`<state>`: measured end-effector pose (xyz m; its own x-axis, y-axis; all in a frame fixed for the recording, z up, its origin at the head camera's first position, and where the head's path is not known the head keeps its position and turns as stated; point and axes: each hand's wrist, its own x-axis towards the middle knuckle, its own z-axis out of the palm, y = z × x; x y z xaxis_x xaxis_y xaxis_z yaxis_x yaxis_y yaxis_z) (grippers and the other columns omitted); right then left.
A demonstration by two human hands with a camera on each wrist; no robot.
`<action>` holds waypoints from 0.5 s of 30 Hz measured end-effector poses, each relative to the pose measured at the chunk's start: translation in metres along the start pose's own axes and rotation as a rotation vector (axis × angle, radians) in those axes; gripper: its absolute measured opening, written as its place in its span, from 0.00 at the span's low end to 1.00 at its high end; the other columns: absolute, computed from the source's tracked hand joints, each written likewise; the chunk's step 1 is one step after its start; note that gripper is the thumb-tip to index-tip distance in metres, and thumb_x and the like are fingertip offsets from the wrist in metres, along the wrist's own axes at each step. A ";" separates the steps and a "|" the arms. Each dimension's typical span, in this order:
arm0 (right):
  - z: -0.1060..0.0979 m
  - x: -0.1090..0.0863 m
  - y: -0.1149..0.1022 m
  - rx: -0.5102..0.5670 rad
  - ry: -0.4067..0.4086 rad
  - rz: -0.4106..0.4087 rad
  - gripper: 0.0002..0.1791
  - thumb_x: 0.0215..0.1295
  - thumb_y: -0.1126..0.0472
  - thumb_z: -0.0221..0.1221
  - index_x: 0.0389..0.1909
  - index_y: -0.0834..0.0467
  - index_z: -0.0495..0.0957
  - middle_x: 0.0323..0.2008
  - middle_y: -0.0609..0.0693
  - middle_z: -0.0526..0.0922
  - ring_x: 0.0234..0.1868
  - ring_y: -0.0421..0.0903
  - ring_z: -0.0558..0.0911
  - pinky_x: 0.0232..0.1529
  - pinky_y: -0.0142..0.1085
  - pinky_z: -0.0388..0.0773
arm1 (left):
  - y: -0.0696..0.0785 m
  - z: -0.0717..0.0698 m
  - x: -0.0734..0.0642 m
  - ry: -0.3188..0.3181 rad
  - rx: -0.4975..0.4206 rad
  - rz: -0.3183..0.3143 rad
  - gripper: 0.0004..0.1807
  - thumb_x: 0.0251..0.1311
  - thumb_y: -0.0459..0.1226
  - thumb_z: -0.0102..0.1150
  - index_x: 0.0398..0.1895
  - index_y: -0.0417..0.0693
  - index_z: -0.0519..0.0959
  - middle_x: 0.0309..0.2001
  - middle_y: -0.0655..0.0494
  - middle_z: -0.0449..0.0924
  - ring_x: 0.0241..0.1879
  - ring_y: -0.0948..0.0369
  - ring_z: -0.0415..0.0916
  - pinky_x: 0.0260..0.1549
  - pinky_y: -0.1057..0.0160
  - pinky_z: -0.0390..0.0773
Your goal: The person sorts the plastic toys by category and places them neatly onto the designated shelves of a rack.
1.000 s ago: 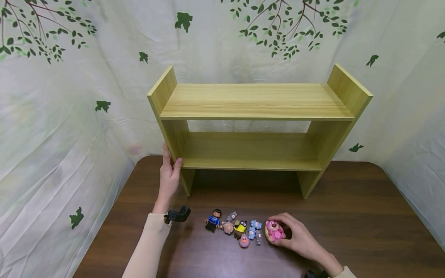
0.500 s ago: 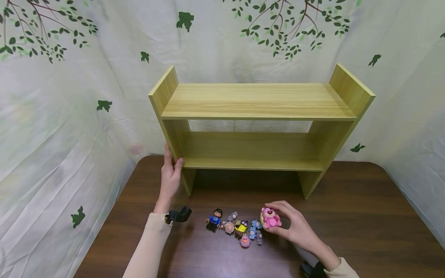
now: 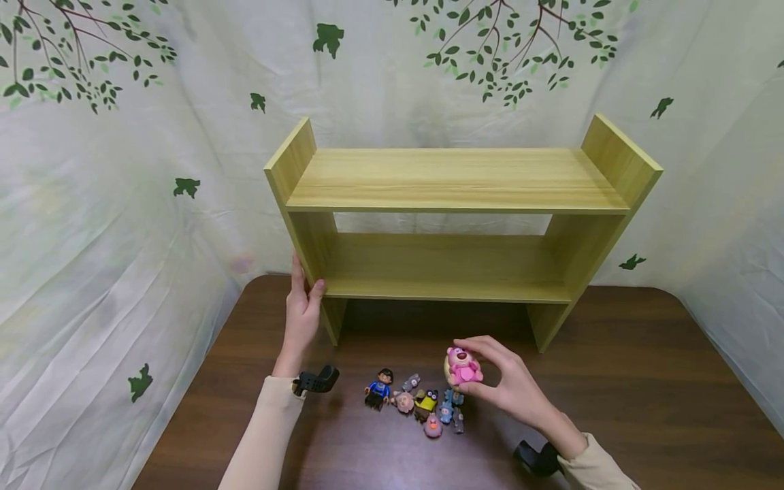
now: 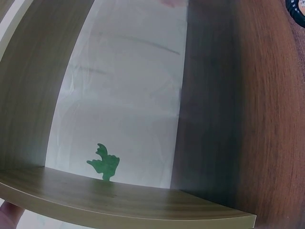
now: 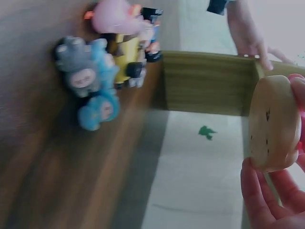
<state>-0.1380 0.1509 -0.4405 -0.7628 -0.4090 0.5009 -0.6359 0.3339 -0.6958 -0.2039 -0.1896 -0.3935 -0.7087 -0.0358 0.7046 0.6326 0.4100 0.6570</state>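
Note:
My right hand [image 3: 517,391] pinches a pink bear figure [image 3: 465,369] between thumb and fingers, raised above the table. In the right wrist view its rounded cream back [image 5: 271,126] faces the camera. My left hand [image 3: 301,314] holds the left side panel of a two-tier wooden shelf [image 3: 453,178], thumb at the front edge and fingers along the outside. Below and left of the bear lie small toy figures: a boy in blue [image 3: 378,390], a yellow-and-black one [image 3: 426,403], a pink one [image 3: 433,427], and several blue and grey ones [image 5: 82,67].
The shelf stands on a dark brown wooden table [image 3: 643,381], with an open gap beneath its lower board [image 3: 441,269]. Behind hangs a pale cloth [image 3: 153,272] with printed leaves and branches. Both wrists wear black camera mounts [image 3: 317,380].
My right hand has lifted the pink bear from the tabletop and carried it left and toward the shelf. My left hand stays on the side panel.

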 end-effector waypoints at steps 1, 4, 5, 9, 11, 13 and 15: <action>0.000 0.003 -0.002 0.001 0.001 -0.006 0.35 0.47 0.60 0.74 0.60 0.54 0.75 0.53 0.47 0.77 0.51 0.45 0.77 0.46 0.37 0.76 | -0.001 0.000 0.000 0.000 0.002 -0.005 0.36 0.66 0.20 0.45 0.72 0.30 0.40 0.50 0.28 0.69 0.37 0.59 0.64 0.36 0.67 0.62; -0.001 0.013 -0.018 0.003 -0.003 -0.002 0.34 0.47 0.62 0.74 0.59 0.57 0.76 0.52 0.50 0.78 0.51 0.46 0.77 0.47 0.37 0.75 | -0.017 0.001 -0.002 0.002 0.001 -0.006 0.38 0.68 0.23 0.45 0.74 0.37 0.39 0.44 0.32 0.70 0.33 0.61 0.63 0.33 0.67 0.62; -0.001 0.016 -0.019 0.001 -0.004 -0.003 0.34 0.47 0.62 0.74 0.59 0.56 0.76 0.52 0.50 0.78 0.51 0.46 0.77 0.48 0.37 0.75 | -0.018 0.001 -0.002 0.004 0.002 -0.007 0.38 0.68 0.23 0.45 0.75 0.38 0.39 0.46 0.31 0.70 0.33 0.60 0.63 0.34 0.66 0.62; 0.000 0.027 -0.022 0.005 -0.017 -0.007 0.35 0.48 0.59 0.74 0.60 0.56 0.75 0.53 0.49 0.78 0.53 0.45 0.76 0.49 0.37 0.74 | -0.013 0.001 -0.002 0.001 0.006 -0.007 0.37 0.68 0.23 0.45 0.74 0.36 0.39 0.47 0.29 0.70 0.35 0.60 0.64 0.34 0.67 0.62; 0.001 0.031 -0.019 0.008 -0.018 -0.020 0.35 0.49 0.57 0.74 0.61 0.54 0.75 0.54 0.47 0.77 0.53 0.44 0.76 0.49 0.39 0.74 | -0.003 0.000 -0.001 -0.002 0.011 -0.008 0.36 0.66 0.21 0.45 0.72 0.31 0.40 0.49 0.27 0.69 0.36 0.59 0.64 0.35 0.67 0.62; 0.002 0.037 -0.022 0.020 -0.018 -0.030 0.35 0.49 0.58 0.74 0.61 0.55 0.74 0.54 0.47 0.77 0.53 0.44 0.76 0.49 0.39 0.74 | -0.002 0.000 -0.001 -0.002 0.015 -0.005 0.37 0.66 0.21 0.45 0.73 0.33 0.39 0.47 0.29 0.69 0.34 0.58 0.64 0.35 0.67 0.62; 0.005 0.042 -0.024 0.034 -0.016 -0.037 0.35 0.48 0.60 0.74 0.61 0.55 0.75 0.54 0.46 0.76 0.53 0.43 0.76 0.50 0.39 0.74 | -0.002 0.001 -0.001 -0.001 0.019 -0.002 0.38 0.66 0.21 0.45 0.74 0.35 0.39 0.42 0.31 0.69 0.31 0.59 0.63 0.33 0.67 0.62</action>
<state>-0.1547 0.1217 -0.4050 -0.7368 -0.4345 0.5180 -0.6589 0.2895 -0.6943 -0.2049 -0.1900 -0.3957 -0.7099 -0.0359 0.7034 0.6255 0.4269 0.6531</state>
